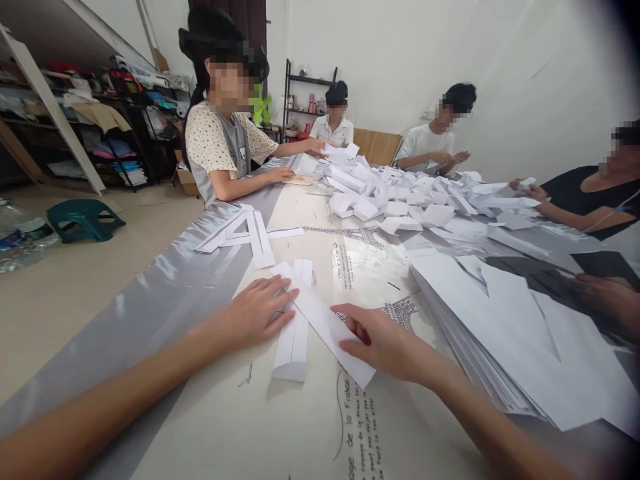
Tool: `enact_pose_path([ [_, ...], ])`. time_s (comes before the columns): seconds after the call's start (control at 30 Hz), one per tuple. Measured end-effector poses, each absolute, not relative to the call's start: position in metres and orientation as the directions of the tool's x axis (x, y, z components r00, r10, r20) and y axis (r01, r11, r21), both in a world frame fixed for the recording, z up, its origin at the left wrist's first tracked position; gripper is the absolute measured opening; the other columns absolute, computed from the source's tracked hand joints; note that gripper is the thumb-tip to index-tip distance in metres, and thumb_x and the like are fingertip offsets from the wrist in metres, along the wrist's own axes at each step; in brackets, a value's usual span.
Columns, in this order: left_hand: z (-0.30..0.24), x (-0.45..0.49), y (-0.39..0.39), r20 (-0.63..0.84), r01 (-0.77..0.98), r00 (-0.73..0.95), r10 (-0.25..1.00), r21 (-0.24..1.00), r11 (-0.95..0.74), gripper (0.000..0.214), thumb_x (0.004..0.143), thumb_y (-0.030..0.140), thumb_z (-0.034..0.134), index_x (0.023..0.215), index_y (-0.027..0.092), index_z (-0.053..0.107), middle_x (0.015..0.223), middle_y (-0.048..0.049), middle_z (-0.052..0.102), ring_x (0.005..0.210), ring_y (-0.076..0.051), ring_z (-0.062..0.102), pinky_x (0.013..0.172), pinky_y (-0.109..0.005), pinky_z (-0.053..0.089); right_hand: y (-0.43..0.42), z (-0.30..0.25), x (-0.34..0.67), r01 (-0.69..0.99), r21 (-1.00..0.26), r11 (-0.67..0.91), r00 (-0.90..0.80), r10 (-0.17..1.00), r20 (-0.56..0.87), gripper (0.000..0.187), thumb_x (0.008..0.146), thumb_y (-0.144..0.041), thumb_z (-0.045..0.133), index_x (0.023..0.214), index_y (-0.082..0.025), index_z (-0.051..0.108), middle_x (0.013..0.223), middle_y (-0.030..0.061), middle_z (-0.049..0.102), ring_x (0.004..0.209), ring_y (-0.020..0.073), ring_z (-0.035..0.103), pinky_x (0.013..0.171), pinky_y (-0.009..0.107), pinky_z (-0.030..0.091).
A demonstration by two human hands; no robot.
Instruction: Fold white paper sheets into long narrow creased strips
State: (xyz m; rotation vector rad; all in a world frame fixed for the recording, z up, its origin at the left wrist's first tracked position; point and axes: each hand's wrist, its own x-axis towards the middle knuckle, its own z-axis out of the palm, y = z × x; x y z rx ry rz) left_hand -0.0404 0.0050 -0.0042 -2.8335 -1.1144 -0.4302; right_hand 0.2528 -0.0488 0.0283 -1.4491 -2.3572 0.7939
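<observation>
Two folded white paper strips cross each other on the printed tablecloth in front of me. My left hand [263, 310] lies flat, its fingers stretched over the place where they cross. Beneath is the lower strip [291, 353], which has a fold line along its length. Over it runs the slanting upper strip [317, 313], and its right part is pinched between the thumb and fingers of my right hand [380, 340]. Beyond my left hand, several more folded strips [259, 240] rest across one another near the table's left edge.
A stack of white paper sheets [520, 333] stands at the right. Farther back spreads a large heap of folded paper [390, 190]. Several people sit around the table, one [225, 147] at the left side. A green stool [85, 219] is on the floor.
</observation>
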Motion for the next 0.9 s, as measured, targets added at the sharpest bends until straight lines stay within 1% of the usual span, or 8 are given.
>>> enact_pose_path([
  [0.2, -0.003, -0.042, 0.005, 0.274, 0.683, 0.695, 0.665, 0.037, -0.73, 0.043, 0.106, 0.042, 0.04, 0.139, 0.02, 0.057, 0.144, -0.0133, 0.055, 0.135, -0.034, 0.049, 0.107, -0.05, 0.043, -0.049, 0.031, 0.26, 0.725, -0.593, 0.35, -0.505, 0.855, -0.114, 0.052, 0.088, -0.025, 0.061, 0.139, -0.03, 0.052, 0.072, -0.0015, 0.061, 0.066, 0.0184, 0.057, 0.051, 0.028, 0.043],
  [0.37, -0.005, -0.041, 0.006, 0.298, 0.682, 0.688, 0.662, 0.045, -0.73, 0.042, 0.105, 0.042, 0.04, 0.138, 0.022, 0.058, 0.144, -0.0121, 0.055, 0.135, -0.033, 0.049, 0.106, -0.049, 0.043, -0.051, 0.036, 0.257, 0.762, -0.526, 0.379, -0.522, 0.839, -0.152, 0.051, 0.089, -0.022, 0.058, 0.14, -0.027, 0.055, 0.077, 0.0003, 0.063, 0.075, 0.0192, 0.059, 0.059, 0.029, 0.046],
  [0.43, -0.004, -0.04, 0.005, 0.287, 0.691, 0.686, 0.669, 0.031, -0.722, 0.043, 0.105, 0.043, 0.04, 0.14, 0.023, 0.056, 0.143, -0.0117, 0.056, 0.134, -0.032, 0.049, 0.107, -0.049, 0.043, -0.053, 0.04, 0.254, 0.762, -0.504, 0.407, -0.546, 0.822, -0.161, 0.053, 0.09, -0.02, 0.055, 0.143, -0.027, 0.053, 0.075, -0.0006, 0.062, 0.074, 0.018, 0.058, 0.06, 0.029, 0.045],
  [0.53, -0.002, -0.038, 0.003, 0.276, 0.696, 0.691, 0.668, -0.004, -0.718, 0.044, 0.106, 0.042, 0.038, 0.141, 0.021, 0.056, 0.14, -0.0129, 0.057, 0.131, -0.032, 0.052, 0.106, -0.049, 0.043, -0.056, 0.046, 0.249, 0.75, -0.462, 0.473, -0.588, 0.797, -0.138, 0.046, 0.092, -0.017, 0.052, 0.137, -0.026, 0.057, 0.075, -0.0009, 0.061, 0.071, 0.017, 0.058, 0.06, 0.029, 0.046],
  [0.63, 0.0, -0.036, 0.002, 0.271, 0.691, 0.7, 0.661, -0.023, -0.722, 0.045, 0.106, 0.04, 0.037, 0.14, 0.017, 0.055, 0.137, -0.0147, 0.059, 0.126, -0.031, 0.056, 0.103, -0.047, 0.046, -0.058, 0.047, 0.244, 0.729, -0.406, 0.552, -0.629, 0.774, -0.078, 0.041, 0.094, -0.017, 0.05, 0.133, -0.025, 0.059, 0.103, 0.0044, 0.066, 0.076, 0.0165, 0.062, 0.063, 0.031, 0.052],
  [0.73, -0.002, -0.035, 0.003, 0.272, 0.693, 0.702, 0.658, -0.048, -0.719, 0.045, 0.106, 0.04, 0.036, 0.137, 0.013, 0.055, 0.137, -0.0163, 0.058, 0.124, -0.03, 0.058, 0.102, -0.045, 0.047, -0.058, 0.041, 0.241, 0.69, -0.333, 0.643, -0.678, 0.735, 0.015, 0.05, 0.094, -0.017, 0.051, 0.144, -0.021, 0.049, 0.141, 0.0109, 0.055, 0.104, 0.0231, 0.066, 0.081, 0.039, 0.058],
  [0.8, -0.004, -0.036, 0.004, 0.28, 0.688, 0.707, 0.65, -0.059, -0.723, 0.045, 0.106, 0.04, 0.036, 0.135, 0.012, 0.055, 0.137, -0.0161, 0.058, 0.126, -0.03, 0.056, 0.104, -0.044, 0.046, -0.058, 0.037, 0.24, 0.659, -0.303, 0.688, -0.711, 0.701, 0.044, 0.059, 0.095, -0.021, 0.052, 0.153, -0.017, 0.038, 0.155, 0.0123, 0.044, 0.129, 0.0281, 0.056, 0.101, 0.045, 0.053],
  [0.9, -0.004, -0.037, 0.005, 0.293, 0.681, 0.709, 0.641, -0.052, -0.73, 0.044, 0.106, 0.041, 0.037, 0.136, 0.013, 0.055, 0.137, -0.0156, 0.058, 0.127, -0.031, 0.055, 0.104, -0.045, 0.046, -0.059, 0.035, 0.239, 0.65, -0.302, 0.697, -0.733, 0.68, -0.005, 0.068, 0.097, -0.033, 0.055, 0.158, -0.015, 0.029, 0.163, 0.0118, 0.032, 0.143, 0.0292, 0.043, 0.114, 0.046, 0.044],
])
